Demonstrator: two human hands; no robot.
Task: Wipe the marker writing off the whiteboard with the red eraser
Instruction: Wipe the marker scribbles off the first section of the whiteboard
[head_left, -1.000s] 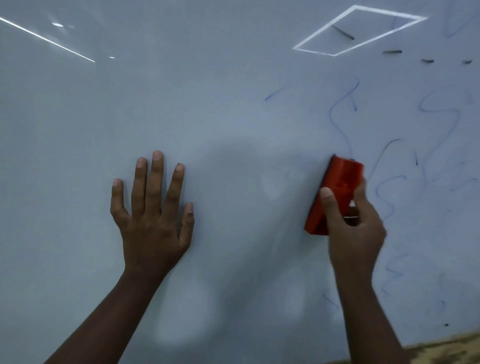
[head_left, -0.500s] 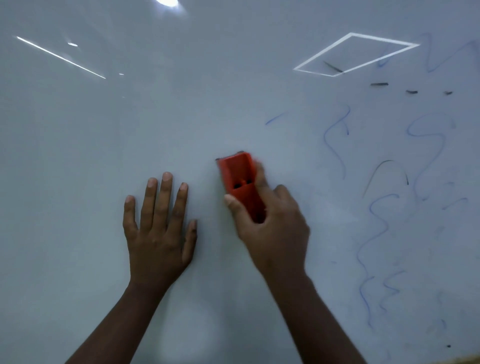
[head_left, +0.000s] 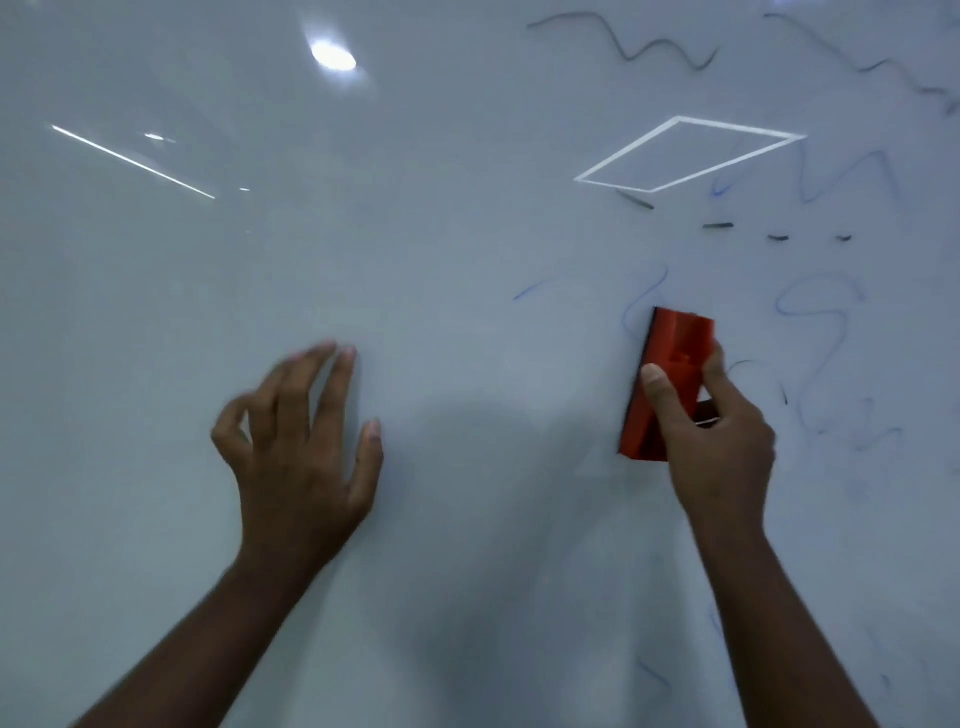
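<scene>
The whiteboard (head_left: 441, 260) fills the view. My right hand (head_left: 711, 447) grips the red eraser (head_left: 670, 364), thumb on its left side, fingers on its right. The eraser stands nearly upright with its dark felt edge against the board. Blue marker squiggles (head_left: 821, 322) and short black strokes (head_left: 719, 226) cover the board to the right of the eraser and above it. A thin blue line (head_left: 636, 306) curls just left of the eraser's top. My left hand (head_left: 306, 447) is blurred, its fingers loosely bent and spread in front of the board, holding nothing.
Black wavy marker lines (head_left: 639, 47) run along the top right. Reflections of a square ceiling light (head_left: 685, 153) and a round lamp (head_left: 332, 54) shine on the board. The left half of the board carries no writing.
My right hand swept the eraser left to the board's middle, then back right to the squiggles. My left hand lay flat on the board and has now lifted with bent fingers.
</scene>
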